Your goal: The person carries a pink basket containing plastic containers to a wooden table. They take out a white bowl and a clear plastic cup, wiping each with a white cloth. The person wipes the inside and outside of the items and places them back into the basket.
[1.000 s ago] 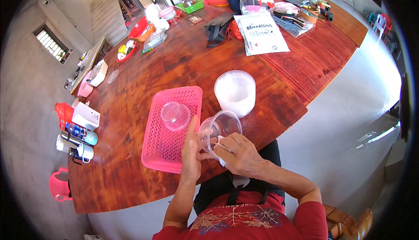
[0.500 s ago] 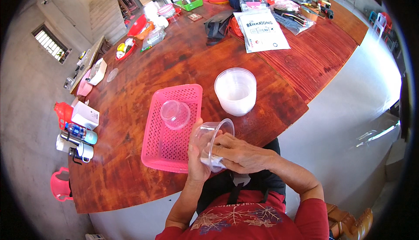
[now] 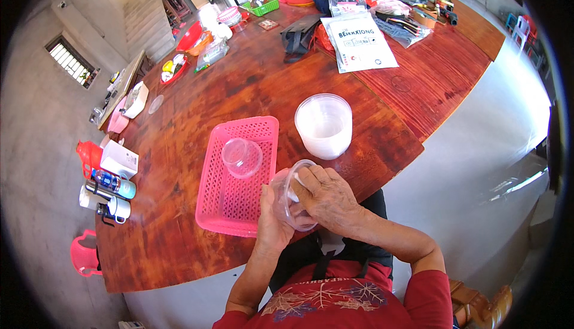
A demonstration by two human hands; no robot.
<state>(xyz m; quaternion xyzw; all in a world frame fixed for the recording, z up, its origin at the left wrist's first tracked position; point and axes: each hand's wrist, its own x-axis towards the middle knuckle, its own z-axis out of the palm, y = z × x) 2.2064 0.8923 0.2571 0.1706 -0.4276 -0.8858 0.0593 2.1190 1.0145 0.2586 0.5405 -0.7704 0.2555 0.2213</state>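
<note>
From where I stand, everything reads off the pink basket (image 3: 206, 203), which lies on the desk (image 3: 161, 233) with its long side running away from the seated person. Just off its near right corner, the two hands are busy with one clear tub (image 3: 283, 200). The left hand (image 3: 272, 226), nearer the basket, curls around the tub's wall and base, thumb side up; it overlaps the basket's edge, and I cannot tell whether they touch. The right hand (image 3: 327, 197), farther from the basket, has its fingers bent in at the tub's mouth, gripping what looks like a white cloth (image 3: 293, 190). The relation that matters is the tub's tilt: it lies over, its axis roughly crossing the person's front, base toward the basket and left palm, mouth turned away toward the right fingers. A second tub (image 3: 242, 158) sits inside the basket; which way up, I can't say. Right of the basket's far half, apart from it, stands a pale stack (image 3: 323, 129) of tubs, ahead of the hands and nearer the right.
</note>
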